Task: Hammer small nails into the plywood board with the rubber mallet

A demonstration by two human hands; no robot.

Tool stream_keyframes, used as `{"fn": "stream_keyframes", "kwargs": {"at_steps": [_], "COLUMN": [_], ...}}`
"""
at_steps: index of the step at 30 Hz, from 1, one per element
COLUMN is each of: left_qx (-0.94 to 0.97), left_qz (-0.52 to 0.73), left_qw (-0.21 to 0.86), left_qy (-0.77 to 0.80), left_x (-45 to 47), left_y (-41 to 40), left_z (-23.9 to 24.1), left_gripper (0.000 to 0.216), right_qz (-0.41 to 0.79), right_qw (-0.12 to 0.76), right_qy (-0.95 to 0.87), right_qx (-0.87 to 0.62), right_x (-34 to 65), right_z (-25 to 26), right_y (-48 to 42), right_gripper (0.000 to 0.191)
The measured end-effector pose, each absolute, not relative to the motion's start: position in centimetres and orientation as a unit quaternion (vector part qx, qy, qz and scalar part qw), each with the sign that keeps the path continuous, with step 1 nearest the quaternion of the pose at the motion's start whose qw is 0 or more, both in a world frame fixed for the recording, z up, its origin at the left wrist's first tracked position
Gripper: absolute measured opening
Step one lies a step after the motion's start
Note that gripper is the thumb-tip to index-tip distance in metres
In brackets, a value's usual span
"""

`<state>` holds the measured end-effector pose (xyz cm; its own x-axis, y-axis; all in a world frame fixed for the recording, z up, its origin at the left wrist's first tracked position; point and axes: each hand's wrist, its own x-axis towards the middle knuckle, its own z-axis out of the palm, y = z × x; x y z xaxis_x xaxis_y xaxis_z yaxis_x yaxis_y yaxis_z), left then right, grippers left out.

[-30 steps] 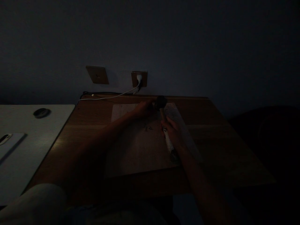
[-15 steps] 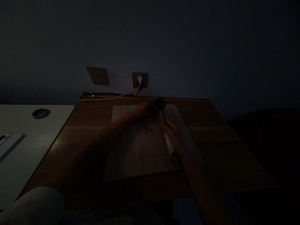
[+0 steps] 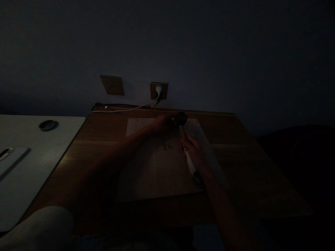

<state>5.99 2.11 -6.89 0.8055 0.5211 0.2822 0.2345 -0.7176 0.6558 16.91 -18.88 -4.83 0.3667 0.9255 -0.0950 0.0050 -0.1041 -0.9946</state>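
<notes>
My right hand (image 3: 194,150) is wrapped around the handle of a hammer (image 3: 190,164), whose grip is pale and worn. The dark hammer head points toward the wall, over the far part of a flat board (image 3: 146,174). Right beside that head, to its left, is my left hand (image 3: 161,123) with its fingers drawn together. What those fingers hold, if anything, is lost in the dark behind the hammer head. A small heap of several metal nails or screws (image 3: 166,145) lies on the board between my hands; which kind I cannot tell.
The board rests on a wooden table (image 3: 91,153) against the wall. Cables (image 3: 125,111) run along its back edge to a wall socket (image 3: 163,91). At left, a white table (image 3: 52,153) bears a phone (image 3: 13,158) and a round dark object (image 3: 48,125).
The whole view has shifted slightly. Both hands and the hammer keep nearly the same place over the board.
</notes>
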Motion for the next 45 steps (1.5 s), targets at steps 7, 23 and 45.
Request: {"fn": "stream_keyframes", "kwargs": {"at_steps": [7,23,45], "left_qx": [0.957,0.957,0.9], "left_qz": [0.076,0.037,0.202], "left_qw": [0.24,0.247,0.328], "left_qy": [0.148,0.15,0.204], "left_x": [2.3,2.3,2.8], "left_y": [2.6,0.8,3.1], "left_z": [-1.6,-1.1,-6.4], "left_gripper": [0.033,0.03,0.03], "right_qz": [0.43,0.43,0.423], "right_qw": [0.556,0.561,0.547], "right_qy": [-0.365,-0.356,-0.382], "right_qx": [-0.611,-0.612,-0.612], "right_x": [16.9,17.1,17.0], "right_z": [-5.1,-5.1,-4.4], "right_y": [-18.7,-18.8,-19.1], "right_gripper": [0.036,0.036,0.035]}}
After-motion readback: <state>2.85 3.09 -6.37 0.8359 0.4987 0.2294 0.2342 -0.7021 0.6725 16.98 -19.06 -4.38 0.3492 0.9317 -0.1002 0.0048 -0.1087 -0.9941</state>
